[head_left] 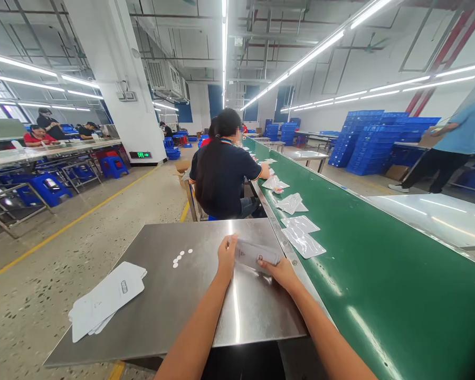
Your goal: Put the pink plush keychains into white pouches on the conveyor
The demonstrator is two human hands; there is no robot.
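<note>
Between my two hands is a pale grey plastic pouch with small print, held above the metal table. My left hand pinches its left end. My right hand grips the right end, thumb on top. What lies inside the pouch cannot be made out. Several small white round stickers lie on the table to the left of my hands. Farther left, a fanned stack of white printed cards rests by the table's edge.
A green conveyor belt runs along the right, with several flat pouches on its near side. A co-worker in a dark shirt sits ahead beside it. Stacked blue crates and a standing person are at the right.
</note>
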